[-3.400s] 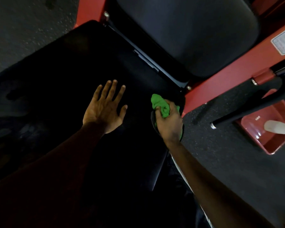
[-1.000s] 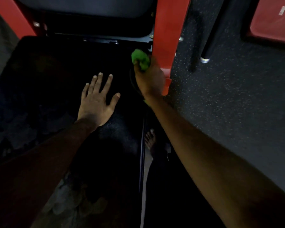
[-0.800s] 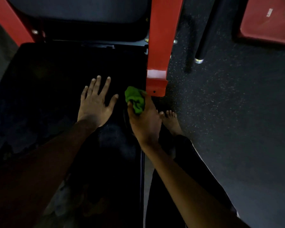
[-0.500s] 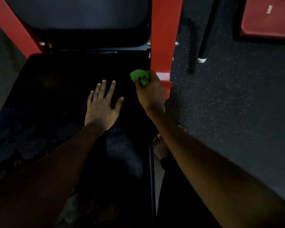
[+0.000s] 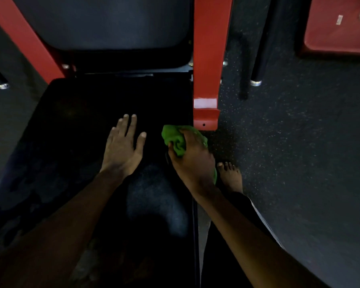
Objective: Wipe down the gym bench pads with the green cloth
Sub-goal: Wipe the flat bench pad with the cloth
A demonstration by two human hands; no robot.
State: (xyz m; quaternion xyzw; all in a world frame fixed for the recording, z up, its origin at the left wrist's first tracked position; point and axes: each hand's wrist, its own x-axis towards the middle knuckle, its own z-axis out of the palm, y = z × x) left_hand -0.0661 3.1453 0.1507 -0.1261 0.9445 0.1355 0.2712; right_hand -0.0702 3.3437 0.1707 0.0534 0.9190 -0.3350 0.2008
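The black seat pad (image 5: 75,125) fills the left and middle of the view. Beyond it, at the top, rises a second dark back pad (image 5: 104,21). My left hand (image 5: 123,148) lies flat on the seat pad with its fingers spread. My right hand (image 5: 192,161) grips the bunched green cloth (image 5: 175,138) at the pad's right edge, just below the end of the red frame bar (image 5: 208,65). Part of the cloth is hidden under my palm.
Red frame tubes (image 5: 25,40) flank the back pad. A black bar with a metal tip (image 5: 256,81) stands on the speckled dark floor (image 5: 299,152) to the right. A red base (image 5: 337,28) sits at the top right. My bare foot (image 5: 230,175) is beside the bench.
My right hand has drawn the cloth back along the pad's right edge toward me, after pushing it forward half a second ago. My left hand stays flat on the pad.
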